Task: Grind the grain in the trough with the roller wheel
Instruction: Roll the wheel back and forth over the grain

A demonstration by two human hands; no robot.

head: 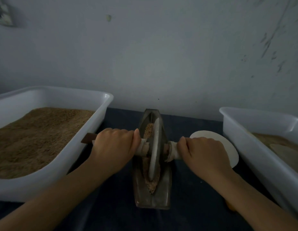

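Note:
A dark boat-shaped metal trough (164, 185) lies lengthwise on the dark cloth in front of me. Brown grain (149, 129) fills its groove. A thin metal roller wheel (154, 147) stands upright in the groove, about at the middle of the trough. Its axle handle (173, 151) is wrapped in pale cloth on both sides. My left hand (115, 145) grips the left end of the handle, and a brown tip pokes out past it. My right hand (204, 154) grips the right end.
A white plastic tub (101, 114) full of brown grain stands at the left. A second white tub (241, 130) with some brown material stands at the right. A white round disc (228, 147) lies behind my right hand. A grey wall rises just behind the trough.

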